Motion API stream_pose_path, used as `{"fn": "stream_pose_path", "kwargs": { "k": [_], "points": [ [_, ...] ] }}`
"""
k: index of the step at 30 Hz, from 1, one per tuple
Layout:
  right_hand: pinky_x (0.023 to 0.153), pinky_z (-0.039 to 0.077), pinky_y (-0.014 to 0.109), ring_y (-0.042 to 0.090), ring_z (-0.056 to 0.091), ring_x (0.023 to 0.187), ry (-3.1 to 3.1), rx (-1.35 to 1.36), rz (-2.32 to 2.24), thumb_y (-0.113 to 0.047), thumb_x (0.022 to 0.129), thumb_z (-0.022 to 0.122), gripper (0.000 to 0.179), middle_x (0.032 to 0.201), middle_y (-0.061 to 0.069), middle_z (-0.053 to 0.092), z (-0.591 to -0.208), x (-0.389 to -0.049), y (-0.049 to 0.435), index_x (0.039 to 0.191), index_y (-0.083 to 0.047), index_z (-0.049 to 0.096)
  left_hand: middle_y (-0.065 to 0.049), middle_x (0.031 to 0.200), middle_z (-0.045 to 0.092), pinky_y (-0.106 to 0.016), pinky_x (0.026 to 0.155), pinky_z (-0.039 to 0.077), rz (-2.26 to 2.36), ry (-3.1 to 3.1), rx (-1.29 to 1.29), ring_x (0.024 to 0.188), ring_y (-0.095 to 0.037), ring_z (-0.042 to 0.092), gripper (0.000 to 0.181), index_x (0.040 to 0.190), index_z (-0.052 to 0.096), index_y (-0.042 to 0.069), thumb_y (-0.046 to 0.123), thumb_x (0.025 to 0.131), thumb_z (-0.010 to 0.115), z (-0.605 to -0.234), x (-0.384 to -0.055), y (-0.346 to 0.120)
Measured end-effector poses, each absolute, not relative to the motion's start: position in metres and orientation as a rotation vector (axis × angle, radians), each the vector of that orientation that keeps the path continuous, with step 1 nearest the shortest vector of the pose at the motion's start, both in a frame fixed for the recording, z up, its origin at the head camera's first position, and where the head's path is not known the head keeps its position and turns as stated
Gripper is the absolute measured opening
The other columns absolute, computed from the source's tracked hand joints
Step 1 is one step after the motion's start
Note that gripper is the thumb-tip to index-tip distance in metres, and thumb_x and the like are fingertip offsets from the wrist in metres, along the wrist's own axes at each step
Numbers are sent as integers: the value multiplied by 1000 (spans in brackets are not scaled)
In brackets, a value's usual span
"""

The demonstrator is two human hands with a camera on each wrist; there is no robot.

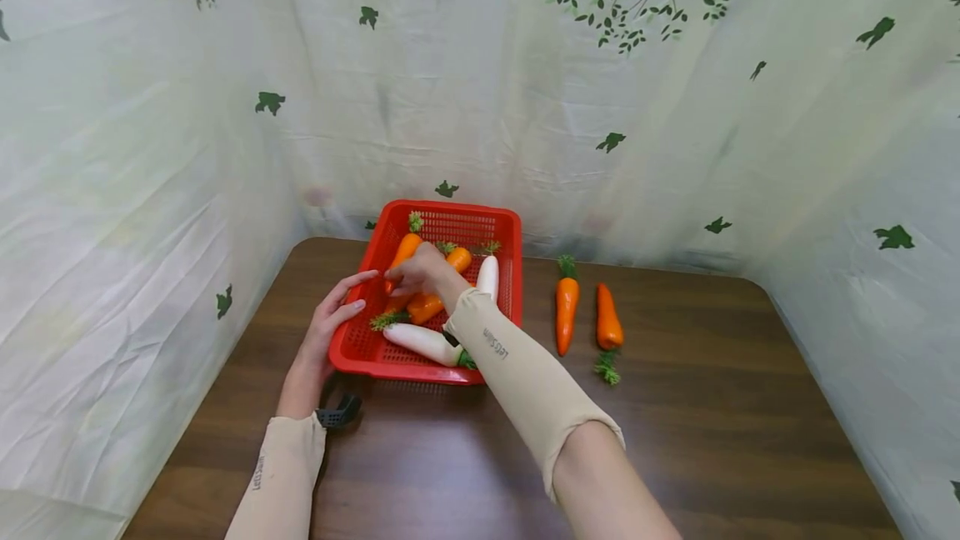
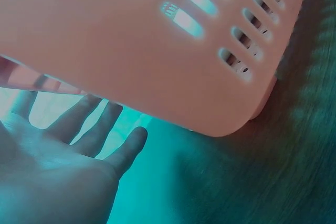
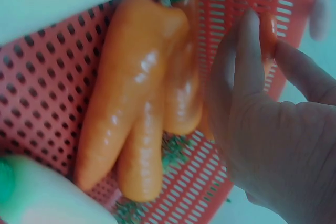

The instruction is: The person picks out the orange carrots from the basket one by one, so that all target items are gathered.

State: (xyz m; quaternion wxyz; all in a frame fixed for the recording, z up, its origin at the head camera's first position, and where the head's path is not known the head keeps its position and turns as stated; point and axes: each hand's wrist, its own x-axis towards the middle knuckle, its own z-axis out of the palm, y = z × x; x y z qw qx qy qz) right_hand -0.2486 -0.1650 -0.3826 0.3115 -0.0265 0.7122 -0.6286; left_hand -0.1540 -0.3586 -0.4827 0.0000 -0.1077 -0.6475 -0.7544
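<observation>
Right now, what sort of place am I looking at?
Probably a screened-off tabletop workspace: leaf-printed sheets hang behind and beside a wood-look table holding a red basket.

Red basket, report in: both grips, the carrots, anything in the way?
Right grip: pinching carrot inside basket. Left grip: at basket's left rim. Other carrots, white radishes close by.

- Left side of the red basket (image 1: 516, 273) is pretty much blocked: the rim's taken up by the left hand (image 1: 337, 311), and a carrot (image 1: 405, 250) is pinched inside by the right hand (image 1: 427, 269).
- Near-right corner is crossed overhead by the right sleeve (image 1: 532, 390).
- Near end's obstructed by a white radish (image 1: 422, 343); some room's left along the far end.
- Far side's closed off by the curtain (image 1: 487, 90).
- Only a narrow gap is left between two loose carrots (image 1: 567, 307); wide table (image 1: 712, 407) space is found farther right.
</observation>
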Motion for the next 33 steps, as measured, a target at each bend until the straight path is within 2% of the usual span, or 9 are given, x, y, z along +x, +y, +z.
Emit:
{"fn": "stream_pose_path", "kwargs": {
  "k": [4, 8, 10, 15, 17, 22, 25, 28, 33],
  "points": [
    [105, 56, 53, 50, 69, 112, 1923, -106, -1636, 1, 95, 74, 23, 107, 33, 67, -375, -250, -159, 103, 4, 53, -10, 162, 36, -30, 102, 58, -2368, -2046, -327, 143, -33, 42, 51, 160, 40, 12, 14, 109, 46, -482, -153, -359],
    [102, 59, 50, 46, 72, 109, 1928, -114, -1626, -1, 96, 75, 19, 95, 23, 69, -367, -249, -154, 104, 7, 60, -11, 163, 35, -29, 102, 58, -2367, -2059, -312, 142, -33, 42, 51, 160, 40, 13, 16, 110, 47, -481, -152, -359],
    [97, 61, 48, 44, 74, 106, 1949, -132, -1616, -2, 95, 76, 17, 96, 24, 71, -363, -248, -151, 102, 8, 63, -11, 163, 35, -30, 101, 58, -2366, -2066, -312, 142, -32, 42, 52, 161, 40, 13, 16, 110, 48, -481, -151, -359],
    [74, 66, 33, 43, 73, 108, 1958, -194, -1589, -3, 96, 76, 13, 94, 21, 74, -350, -244, -138, 99, 6, 67, -12, 163, 35, -30, 101, 59, -2361, -2078, -312, 140, -30, 44, 52, 161, 40, 15, 17, 110, 49, -480, -150, -361],
    [71, 65, 31, 44, 73, 109, 1961, -230, -1573, -4, 97, 75, 13, 98, 23, 75, -345, -242, -132, 98, 6, 67, -13, 163, 33, -31, 100, 59, -2358, -2081, -308, 141, -31, 43, 52, 161, 40, 15, 17, 110, 49, -480, -150, -362],
    [78, 66, 34, 41, 75, 106, 1951, -280, -1581, -5, 98, 74, 19, 115, 31, 73, -337, -240, -112, 105, 9, 61, -17, 164, 30, -31, 100, 59, -2350, -2077, -318, 143, -36, 40, 52, 161, 39, 14, 16, 110, 48, -481, -151, -362],
    [81, 66, 35, 37, 77, 104, 1958, -285, -1596, -6, 98, 74, 33, 120, 30, 72, -335, -240, -98, 120, 8, 55, -16, 164, 31, -31, 100, 59, -2343, -2073, -319, 143, -34, 41, 52, 161, 39, 14, 16, 110, 48, -481, -150, -361],
    [85, 65, 37, 36, 76, 108, 1959, -279, -1622, -6, 98, 74, 48, 125, 28, 70, -334, -239, -84, 136, 9, 50, -15, 163, 33, -30, 100, 59, -2336, -2075, -312, 142, -33, 43, 52, 161, 40, 14, 17, 110, 48, -480, -150, -359],
    [95, 63, 43, 34, 74, 110, 1984, -258, -1666, -8, 97, 75, 54, 132, 25, 66, -337, -237, -60, 142, 8, 50, -14, 163, 34, -30, 100, 59, -2344, -2073, -309, 142, -33, 43, 52, 161, 40, 15, 17, 110, 48, -478, -151, -356]
  ]
}}
